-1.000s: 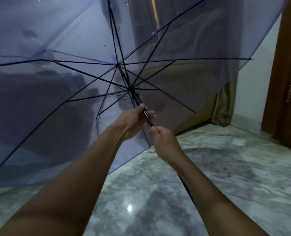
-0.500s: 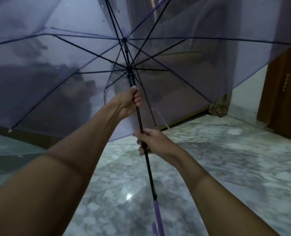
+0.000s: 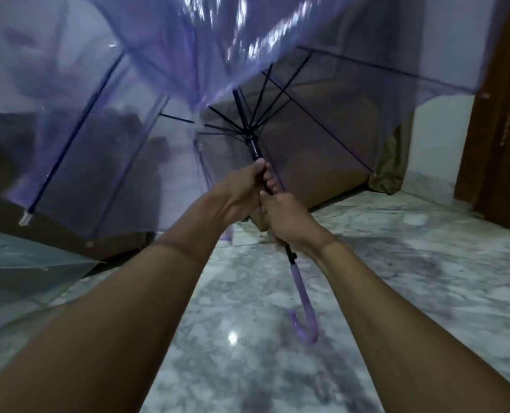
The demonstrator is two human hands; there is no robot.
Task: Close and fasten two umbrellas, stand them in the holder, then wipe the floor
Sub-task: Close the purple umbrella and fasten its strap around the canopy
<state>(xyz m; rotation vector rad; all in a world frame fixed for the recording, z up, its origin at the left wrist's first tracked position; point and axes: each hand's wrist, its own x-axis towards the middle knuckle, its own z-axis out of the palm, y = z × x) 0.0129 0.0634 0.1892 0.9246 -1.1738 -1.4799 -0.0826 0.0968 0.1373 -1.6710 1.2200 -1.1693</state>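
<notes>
A see-through purple umbrella (image 3: 104,120) hangs in front of me, its canopy half folded and blurred, black ribs slack. My left hand (image 3: 241,192) grips the black shaft just below the runner (image 3: 253,147). My right hand (image 3: 286,219) grips the same shaft right beneath the left hand. The curved purple handle (image 3: 303,305) hangs below my right hand, above the marble floor (image 3: 396,278). A second, clear umbrella (image 3: 24,260) lies open on the floor at the left edge.
A brown wooden door (image 3: 498,120) stands at the right. An olive curtain (image 3: 393,162) bunches in the far corner by a white wall. A dark low piece of furniture shows through the canopy. The umbrella holder is not in view.
My left hand has slid down the shaft with the runner until it meets my right hand. The canopy has gone from fully spread to partly collapsed, and the handle hook has come into view.
</notes>
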